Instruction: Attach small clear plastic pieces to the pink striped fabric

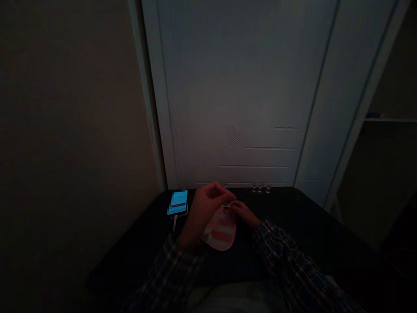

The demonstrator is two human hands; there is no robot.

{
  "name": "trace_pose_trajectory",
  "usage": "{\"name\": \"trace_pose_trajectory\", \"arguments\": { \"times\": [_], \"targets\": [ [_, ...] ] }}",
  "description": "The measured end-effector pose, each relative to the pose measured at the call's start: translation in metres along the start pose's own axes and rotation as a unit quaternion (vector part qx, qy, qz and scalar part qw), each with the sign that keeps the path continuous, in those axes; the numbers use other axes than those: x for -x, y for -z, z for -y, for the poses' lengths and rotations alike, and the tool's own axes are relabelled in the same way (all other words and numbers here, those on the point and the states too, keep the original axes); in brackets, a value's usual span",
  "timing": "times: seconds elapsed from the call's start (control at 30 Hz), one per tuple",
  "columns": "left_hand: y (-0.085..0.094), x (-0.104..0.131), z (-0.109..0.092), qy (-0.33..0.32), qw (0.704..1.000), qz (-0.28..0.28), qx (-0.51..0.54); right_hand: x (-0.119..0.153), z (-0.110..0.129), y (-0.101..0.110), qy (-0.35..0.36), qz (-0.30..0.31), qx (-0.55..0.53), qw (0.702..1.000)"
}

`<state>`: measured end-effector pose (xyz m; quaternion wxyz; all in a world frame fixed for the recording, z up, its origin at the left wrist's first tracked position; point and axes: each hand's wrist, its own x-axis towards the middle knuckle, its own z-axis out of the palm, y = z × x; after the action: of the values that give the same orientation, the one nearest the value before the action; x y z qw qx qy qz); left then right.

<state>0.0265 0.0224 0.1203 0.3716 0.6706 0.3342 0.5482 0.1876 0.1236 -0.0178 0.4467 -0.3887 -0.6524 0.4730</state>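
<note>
A pink-and-white striped piece with a rounded lower edge (222, 234) lies on the dark tabletop below my hands; it looks like cloth, but the dim light hides its exact kind. My left hand (208, 202) arches over its upper left part, thumb and fingers brought together at the tips. From the right, my right hand (241, 210) meets it at the top edge of the striped piece, its fingers closed in a pinch. A small pale item (225, 205) shows between the two hands. What exactly each set of fingertips grips is too small and dark to make out.
A lit phone (177, 202) with a white cable (175, 222) rests at the table's back left. Several small clear glass-like pieces (259, 188) stand along the back edge. Behind the dark table (286, 226) rises a white panel (247, 87); a wall (97, 108) borders the left.
</note>
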Motion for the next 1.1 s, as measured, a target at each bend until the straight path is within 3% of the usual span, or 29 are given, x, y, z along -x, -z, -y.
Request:
{"name": "trace_pose_trajectory", "arguments": {
  "times": [0.07, 0.17, 0.23, 0.3, 0.57, 0.83, 1.1],
  "targets": [
    [0.013, -0.026, 0.025, 0.010, 0.991, -0.051, -0.122, -0.002, -0.001, 0.000, 0.000, -0.003, -0.011, 1.000],
    [0.033, -0.037, 0.080, -0.006, 0.956, -0.087, -0.280, -0.003, -0.002, 0.000, -0.002, -0.003, -0.019, 1.000],
    [0.043, -0.034, 0.109, -0.009, 0.946, -0.088, -0.313, -0.003, -0.002, 0.001, -0.004, -0.001, -0.022, 1.000],
    [0.048, -0.030, 0.124, 0.020, 0.955, -0.076, -0.285, -0.002, -0.002, 0.001, -0.007, 0.001, -0.025, 1.000],
    [0.042, -0.025, 0.134, 0.036, 0.981, -0.034, -0.190, 0.000, 0.003, 0.001, 0.003, 0.011, -0.025, 1.000],
    [0.042, -0.027, 0.140, 0.034, 0.984, -0.061, -0.167, 0.005, 0.010, 0.000, 0.036, 0.021, -0.012, 0.999],
    [0.041, -0.027, 0.136, 0.023, 0.987, -0.047, -0.154, 0.009, 0.018, -0.003, 0.068, 0.018, 0.012, 0.997]
  ]
}}
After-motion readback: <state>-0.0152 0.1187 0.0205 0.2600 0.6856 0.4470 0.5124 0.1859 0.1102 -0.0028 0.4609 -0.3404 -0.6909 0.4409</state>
